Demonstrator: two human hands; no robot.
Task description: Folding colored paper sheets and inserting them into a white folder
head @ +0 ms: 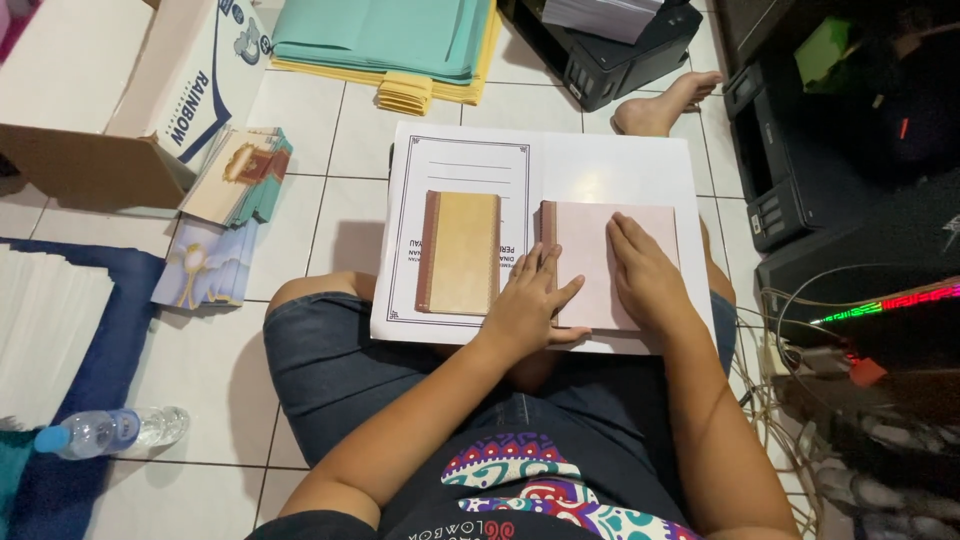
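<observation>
I sit on a tiled floor with a large white sheet across my knees. A yellow booklet with a brown spine lies on its left half, on a page with a printed border. To the right lies a pale pink booklet with a brown spine. My left hand rests flat on the pink booklet's lower left corner, fingers spread. My right hand presses flat on its right half. Neither hand grips anything.
A cardboard box and stacks of printed cards lie to the left. Teal and yellow paper is stacked ahead, beside a black printer. A water bottle lies at lower left. Cables and black devices crowd the right.
</observation>
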